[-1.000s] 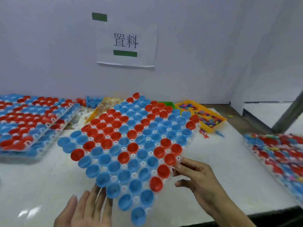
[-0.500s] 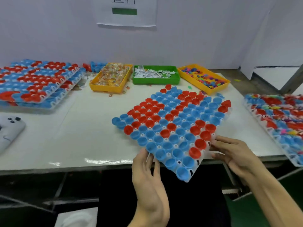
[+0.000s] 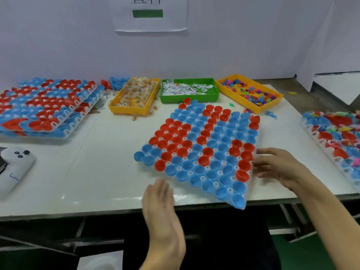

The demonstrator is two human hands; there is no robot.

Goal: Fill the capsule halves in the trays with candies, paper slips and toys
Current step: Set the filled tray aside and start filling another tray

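Red and blue capsule halves [image 3: 200, 151] sitting open-side up in a clear tray [image 3: 250, 187], lying skewed on the white table [image 3: 97, 172], 1 corner jutting past the near edge. Right hand [image 3: 280, 166] resting against the tray's right edge, fingers [image 3: 263, 151] loosely spread, tips touching the rim, pinching nothing clearly. Left hand [image 3: 161, 203] hovering flat and blurred just short of the tray's near-left edge, fingers together and straight, holding nothing. Beyond the fingertips, past the tray: yellow bin of candies [image 3: 134, 96], green bin of paper slips [image 3: 189, 89], yellow bin of toys [image 3: 249, 94], standing in 1 row by the wall. Far left of the left hand, stacked trays [image 3: 44, 108] of empty halves; right of the right hand, a filled tray [image 3: 337, 137].
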